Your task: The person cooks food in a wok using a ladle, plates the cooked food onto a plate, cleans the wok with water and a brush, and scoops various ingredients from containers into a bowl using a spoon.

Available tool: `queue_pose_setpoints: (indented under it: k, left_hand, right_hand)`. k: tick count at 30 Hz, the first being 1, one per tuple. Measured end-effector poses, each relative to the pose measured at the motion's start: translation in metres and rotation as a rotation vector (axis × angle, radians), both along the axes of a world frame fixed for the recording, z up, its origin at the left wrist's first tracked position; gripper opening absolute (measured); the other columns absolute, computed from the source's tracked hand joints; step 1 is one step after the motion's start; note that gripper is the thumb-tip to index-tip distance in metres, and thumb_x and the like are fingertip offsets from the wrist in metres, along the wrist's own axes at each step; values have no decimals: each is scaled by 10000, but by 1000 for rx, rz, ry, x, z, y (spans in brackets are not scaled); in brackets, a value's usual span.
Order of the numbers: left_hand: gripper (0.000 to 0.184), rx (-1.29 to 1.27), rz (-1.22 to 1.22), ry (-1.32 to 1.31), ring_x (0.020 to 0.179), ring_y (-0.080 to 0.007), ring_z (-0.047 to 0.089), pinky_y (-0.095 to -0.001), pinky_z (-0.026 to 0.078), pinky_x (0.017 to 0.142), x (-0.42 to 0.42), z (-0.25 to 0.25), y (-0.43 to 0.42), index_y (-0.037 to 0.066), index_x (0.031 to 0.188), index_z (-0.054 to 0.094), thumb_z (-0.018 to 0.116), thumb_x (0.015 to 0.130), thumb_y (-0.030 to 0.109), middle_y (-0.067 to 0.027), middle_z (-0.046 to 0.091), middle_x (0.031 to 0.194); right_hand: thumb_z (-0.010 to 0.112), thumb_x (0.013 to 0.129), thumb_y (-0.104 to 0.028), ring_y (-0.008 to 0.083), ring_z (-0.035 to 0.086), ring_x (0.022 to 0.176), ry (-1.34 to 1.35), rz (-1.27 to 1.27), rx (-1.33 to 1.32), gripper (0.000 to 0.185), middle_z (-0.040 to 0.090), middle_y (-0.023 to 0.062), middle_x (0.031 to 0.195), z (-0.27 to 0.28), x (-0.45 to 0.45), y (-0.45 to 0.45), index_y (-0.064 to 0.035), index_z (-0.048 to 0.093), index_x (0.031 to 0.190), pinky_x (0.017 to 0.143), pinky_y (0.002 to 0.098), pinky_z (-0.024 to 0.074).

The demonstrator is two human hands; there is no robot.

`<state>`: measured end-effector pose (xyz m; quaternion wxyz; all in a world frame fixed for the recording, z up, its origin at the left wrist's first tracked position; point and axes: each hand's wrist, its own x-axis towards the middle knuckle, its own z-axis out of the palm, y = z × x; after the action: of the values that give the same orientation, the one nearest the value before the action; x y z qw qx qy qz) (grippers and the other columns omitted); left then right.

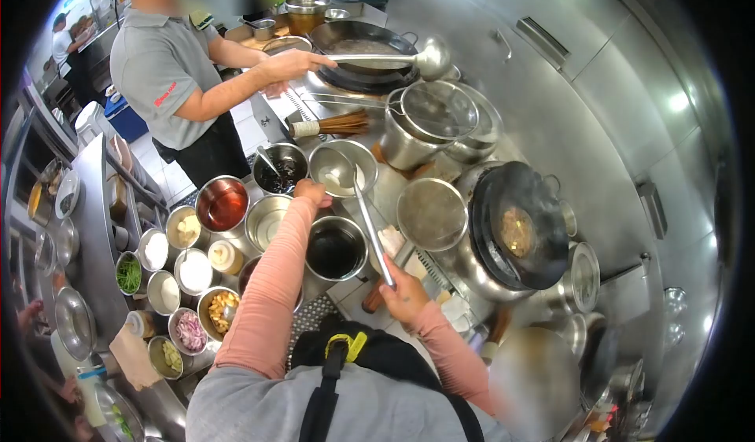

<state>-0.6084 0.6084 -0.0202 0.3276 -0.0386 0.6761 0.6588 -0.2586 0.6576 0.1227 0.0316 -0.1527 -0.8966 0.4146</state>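
Observation:
My right hand [405, 290] is closed around the long metal handle of a ladle [370, 226]. Its round head lies over a steel container [368, 163] with white contents. Beside that container's near edge is my left hand [314, 193], fingers curled; what they hold, if anything, is hidden. A pot of dark liquid [336, 249] stands just below the left hand, and a pot of clear liquid [267, 220] to its left. Right of the ladle, a round mesh strainer [432, 214] rests near a wok [521, 230] with browned food in it.
Containers of chopped red onion [189, 330], garlic cloves [220, 313], green pieces [128, 274] and red liquid [222, 204] crowd the left. Across the station, a co-worker [169, 72] holds another ladle [432, 58] over a second wok [363, 42]. A bamboo brush [342, 123] lies between.

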Motion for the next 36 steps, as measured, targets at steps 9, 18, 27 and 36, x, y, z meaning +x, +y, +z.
queue_pose_setpoints:
  k: [9,18,27,36]
  left_hand:
    - [255,50,-27,-48,725,-319,711,-392,620,559,-4,1,-2,-158,1080,543,481,873,-22,-252,656,963]
    - [230,33,-85,-30,732,-357,705,-403,625,584,2,7,-10,-142,1048,543,471,881,-2,-257,641,961]
    - [208,209,-68,177,690,-246,669,-362,599,602,55,50,-54,-32,1024,597,550,901,128,-126,631,869]
    - [282,356,-360,293,811,-152,648,-259,557,666,241,118,-30,12,1163,569,618,947,186,-100,648,1032]
  right_hand:
    - [566,899,-40,126,550,623,-219,-118,-443,670,581,31,797,38,8,2,-99,308,1515,586,277,483]
    - [584,894,-18,104,533,541,-127,-239,-1188,662,611,94,864,58,17,39,-50,298,1490,421,246,450]
    - [495,942,9,94,485,580,275,-315,-1666,544,570,163,988,97,102,63,-47,351,1463,394,190,414]
    - [599,880,-6,115,547,554,463,-765,-1080,651,616,129,892,122,254,101,-33,329,1472,409,234,440]
